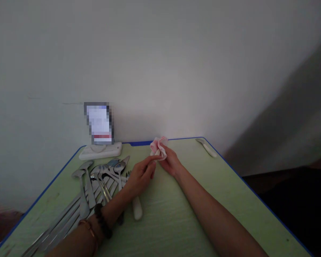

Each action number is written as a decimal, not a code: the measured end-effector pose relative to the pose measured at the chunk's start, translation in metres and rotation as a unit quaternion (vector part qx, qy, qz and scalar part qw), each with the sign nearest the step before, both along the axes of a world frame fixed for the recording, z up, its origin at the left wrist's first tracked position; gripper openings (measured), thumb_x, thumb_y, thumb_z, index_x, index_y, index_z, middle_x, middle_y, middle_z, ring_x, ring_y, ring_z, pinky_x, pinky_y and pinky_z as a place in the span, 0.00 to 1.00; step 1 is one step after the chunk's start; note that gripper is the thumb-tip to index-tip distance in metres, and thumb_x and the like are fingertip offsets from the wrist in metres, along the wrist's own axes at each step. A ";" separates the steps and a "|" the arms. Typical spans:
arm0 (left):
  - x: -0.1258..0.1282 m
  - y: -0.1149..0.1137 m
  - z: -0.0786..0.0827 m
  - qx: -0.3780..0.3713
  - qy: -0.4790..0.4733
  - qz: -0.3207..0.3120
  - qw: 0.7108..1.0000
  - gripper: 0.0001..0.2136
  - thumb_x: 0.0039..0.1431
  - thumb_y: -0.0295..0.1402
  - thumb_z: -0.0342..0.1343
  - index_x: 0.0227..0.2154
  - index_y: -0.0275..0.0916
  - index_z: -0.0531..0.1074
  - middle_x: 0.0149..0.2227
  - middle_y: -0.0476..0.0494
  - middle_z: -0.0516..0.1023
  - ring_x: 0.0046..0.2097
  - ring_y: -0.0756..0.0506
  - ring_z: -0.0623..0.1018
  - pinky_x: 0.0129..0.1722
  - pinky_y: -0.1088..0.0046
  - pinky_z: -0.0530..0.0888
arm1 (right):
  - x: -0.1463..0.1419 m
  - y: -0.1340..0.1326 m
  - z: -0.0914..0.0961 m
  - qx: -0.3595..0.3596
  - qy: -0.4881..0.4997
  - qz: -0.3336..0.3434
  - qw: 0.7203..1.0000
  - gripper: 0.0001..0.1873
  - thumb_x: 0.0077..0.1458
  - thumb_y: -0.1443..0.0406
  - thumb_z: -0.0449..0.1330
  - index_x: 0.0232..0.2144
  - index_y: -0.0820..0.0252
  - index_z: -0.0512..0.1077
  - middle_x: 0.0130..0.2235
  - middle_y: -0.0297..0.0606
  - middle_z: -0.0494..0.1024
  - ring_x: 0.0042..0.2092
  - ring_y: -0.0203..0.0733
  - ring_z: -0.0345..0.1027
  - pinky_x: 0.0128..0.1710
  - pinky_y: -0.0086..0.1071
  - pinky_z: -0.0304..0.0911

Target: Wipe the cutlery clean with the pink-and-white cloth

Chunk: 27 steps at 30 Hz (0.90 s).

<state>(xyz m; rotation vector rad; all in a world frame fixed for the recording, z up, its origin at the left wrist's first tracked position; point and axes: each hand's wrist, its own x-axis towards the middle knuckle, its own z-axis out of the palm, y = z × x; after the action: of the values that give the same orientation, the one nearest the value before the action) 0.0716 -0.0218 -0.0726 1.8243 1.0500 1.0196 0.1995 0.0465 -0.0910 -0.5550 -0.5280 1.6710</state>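
Observation:
My right hand (171,162) is closed around a crumpled pink and white cloth (158,146), held just above the far middle of the green table (203,200). My left hand (140,176) reaches toward the cloth with its fingers pinched together, their tips touching the cloth. A white handle (137,210) sticks out from under this hand toward me. It appears to belong to a utensil held in those fingers, and its head is hidden in the cloth. I wear dark beads and a bangle on my left wrist.
Several metal spoons (96,182) lie in a pile on the table's left side. A phone on a white stand (100,150) is at the back left by the wall. One white-handled utensil (206,147) lies at the far right corner. The table has a blue edge.

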 end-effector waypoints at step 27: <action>-0.001 0.003 -0.004 -0.050 -0.047 -0.009 0.998 0.17 0.61 0.35 0.41 0.48 0.37 0.67 0.20 0.55 0.60 0.23 0.52 0.62 0.22 0.78 0.59 | 0.008 0.014 -0.015 -0.027 0.004 -0.078 0.997 0.02 0.48 0.68 0.60 0.28 0.62 0.72 0.31 0.35 0.78 0.34 0.33 0.70 0.38 0.26 0.66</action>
<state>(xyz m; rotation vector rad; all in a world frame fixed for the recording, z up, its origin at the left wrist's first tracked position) 0.0709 -0.0188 -0.0771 1.6850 1.0082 1.0146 0.2076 0.0605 -0.1059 -0.6138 -0.4250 1.5424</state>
